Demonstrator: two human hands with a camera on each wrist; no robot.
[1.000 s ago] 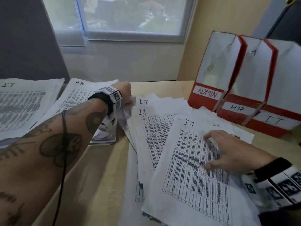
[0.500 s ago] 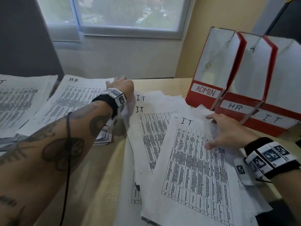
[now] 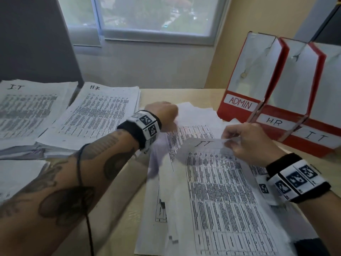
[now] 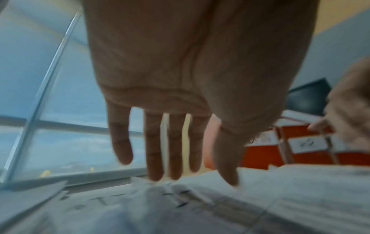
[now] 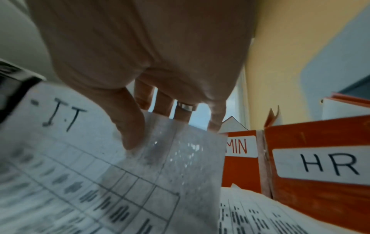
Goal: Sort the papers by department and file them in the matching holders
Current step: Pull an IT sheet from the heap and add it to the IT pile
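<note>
Now pinching top-right corner of white printed "IT" sheet [image 3: 221, 191] in right hand [image 3: 252, 143], lifted off loose desk pile; red IT-labelled holder [image 3: 317, 139] just right, nearer. Left hand [image 4: 180, 79] fingers straight, empty, hovering over papers.

- A window [image 3: 155, 15] with a pale frame sat in the far wall, showing blurred greenery outside.
- A dark grey panel [image 3: 33, 37] stood at the far left, beside the window.
- A yellow wall [image 3: 234, 39] rose at the far right.
- A light wooden desk [image 3: 118, 209] stretched from near to far.
- A grey wall [image 3: 144, 67] ran below the window.
</note>
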